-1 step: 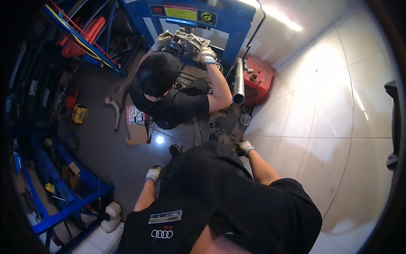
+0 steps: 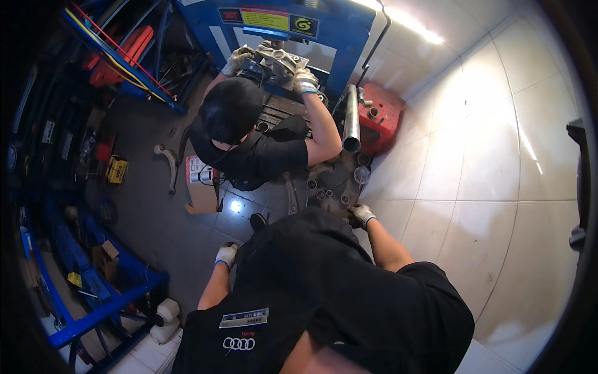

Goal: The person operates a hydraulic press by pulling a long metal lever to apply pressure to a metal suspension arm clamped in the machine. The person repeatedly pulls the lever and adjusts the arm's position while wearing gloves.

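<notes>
My left hand [image 2: 227,254], in a pale work glove with a blue cuff, rests against the side of my black clothing [image 2: 305,249]. My right hand [image 2: 361,216], gloved alike, lies at the other side, close to several metal rings [image 2: 321,194] on the floor. Neither hand shows anything held; the fingers of both are too small and partly hidden to read. In front of me a crouching person in a black cap [image 2: 232,111] grips a metal casting [image 2: 280,65] with both gloved hands, beneath the ram of a blue press [image 2: 355,40].
A metal tube [image 2: 351,124] stands by a red machine [image 2: 385,115] at the right, near the tiled wall [image 2: 473,162]. Left of the person lie a curved metal arm [image 2: 169,167] and an open cardboard box [image 2: 202,193]. Blue racks [image 2: 118,305] and a white jug [image 2: 166,321] are further left.
</notes>
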Motion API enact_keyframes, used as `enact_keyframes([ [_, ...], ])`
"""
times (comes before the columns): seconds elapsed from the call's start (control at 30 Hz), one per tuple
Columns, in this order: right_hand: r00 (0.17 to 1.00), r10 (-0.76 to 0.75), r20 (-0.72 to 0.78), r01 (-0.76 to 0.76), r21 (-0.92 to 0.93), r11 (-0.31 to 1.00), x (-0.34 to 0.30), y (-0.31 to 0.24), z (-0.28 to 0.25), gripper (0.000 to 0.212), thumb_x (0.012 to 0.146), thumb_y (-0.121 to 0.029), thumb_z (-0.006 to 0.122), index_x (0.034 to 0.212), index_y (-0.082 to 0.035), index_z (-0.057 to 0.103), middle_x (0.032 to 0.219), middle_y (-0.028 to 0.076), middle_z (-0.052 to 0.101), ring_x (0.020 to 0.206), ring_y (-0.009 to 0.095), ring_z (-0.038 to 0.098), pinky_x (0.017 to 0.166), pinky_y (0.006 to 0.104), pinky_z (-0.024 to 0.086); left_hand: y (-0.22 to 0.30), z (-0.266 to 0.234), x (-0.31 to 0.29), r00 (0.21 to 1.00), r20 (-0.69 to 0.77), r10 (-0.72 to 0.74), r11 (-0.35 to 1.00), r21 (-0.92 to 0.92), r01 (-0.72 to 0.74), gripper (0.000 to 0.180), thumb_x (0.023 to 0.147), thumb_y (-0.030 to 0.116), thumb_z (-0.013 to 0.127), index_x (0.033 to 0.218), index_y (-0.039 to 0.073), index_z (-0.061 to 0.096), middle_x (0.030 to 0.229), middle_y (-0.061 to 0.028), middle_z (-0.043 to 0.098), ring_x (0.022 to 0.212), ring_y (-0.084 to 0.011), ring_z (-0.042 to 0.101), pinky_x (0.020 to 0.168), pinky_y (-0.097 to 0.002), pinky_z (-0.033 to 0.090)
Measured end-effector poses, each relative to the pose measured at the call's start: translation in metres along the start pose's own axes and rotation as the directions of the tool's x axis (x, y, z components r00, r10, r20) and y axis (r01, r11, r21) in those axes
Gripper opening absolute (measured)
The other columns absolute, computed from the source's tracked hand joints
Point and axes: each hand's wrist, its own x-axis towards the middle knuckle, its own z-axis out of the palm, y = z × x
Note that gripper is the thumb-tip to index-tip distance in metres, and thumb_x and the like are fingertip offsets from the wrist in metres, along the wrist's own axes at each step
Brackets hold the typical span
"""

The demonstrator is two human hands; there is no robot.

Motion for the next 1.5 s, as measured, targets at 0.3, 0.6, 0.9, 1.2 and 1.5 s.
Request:
enact_keyframes([
  [0.3,0.063,-0.990,-0.126,0.520,-0.843,0.140,-0.187,-0.111,0.131,0.064,0.086,-0.033,0.074,0.138,-0.004,0.049,0.127,0.022,0.058,0.114,0.041,0.060,0.096,0.0470,0.050,0.015,-0.017,0.051,0.987,0.031,0.158,0.961,0.225,-0.161,0.047,0.093,0.030,0.055,0.130,0.002,0.061,0.126,-0.0217,0.066,0.116,-0.0381,0.062,0.097,-0.0414,0.049],
  [0.6,-0.405,-0.669,0.623,0.263,-0.621,-0.738,-0.345,-0.238,0.230,0.043,0.070,-0.016,0.082,0.110,-0.009,0.067,0.109,0.012,0.062,0.102,0.032,0.062,0.086,0.0452,0.052,0.099,-0.041,0.025,0.994,0.038,0.106,0.988,0.108,-0.109,0.038,0.094,0.028,0.052,0.115,-0.001,0.065,0.105,-0.0178,0.070,0.099,-0.0351,0.066,0.089,-0.0413,0.051],
  [0.9,-0.401,-0.609,0.685,0.390,-0.474,-0.790,-0.325,-0.253,0.221,0.030,0.067,-0.006,0.075,0.096,-0.009,0.068,0.091,0.009,0.063,0.085,0.032,0.065,0.075,0.0439,0.054,0.048,-0.015,0.065,0.996,-0.015,0.085,0.973,0.219,-0.080,0.051,0.089,0.039,0.058,0.123,0.001,0.065,0.123,-0.0263,0.065,0.120,-0.0432,0.059,0.097,-0.0448,0.048],
  [1.2,-0.381,-0.550,0.743,0.392,-0.409,-0.824,-0.322,-0.262,0.220,0.035,0.067,-0.007,0.075,0.101,-0.007,0.068,0.093,0.009,0.063,0.085,0.032,0.065,0.075,0.0436,0.054,-0.064,0.028,0.094,0.978,0.133,0.159,0.987,-0.009,-0.159,0.049,0.088,0.039,0.058,0.116,0.000,0.068,0.119,-0.0277,0.066,0.119,-0.0430,0.060,0.097,-0.0437,0.048],
  [1.5,-0.450,-0.613,0.650,0.428,-0.446,-0.786,-0.316,-0.253,0.224,0.036,0.067,0.000,0.074,0.102,-0.007,0.067,0.094,0.011,0.064,0.085,0.032,0.066,0.075,0.0436,0.055,-0.017,0.016,0.070,0.983,0.117,-0.144,0.990,0.004,0.144,0.047,0.090,0.037,0.057,0.113,-0.003,0.067,0.115,-0.0298,0.066,0.117,-0.0426,0.061,0.095,-0.0447,0.049],
])
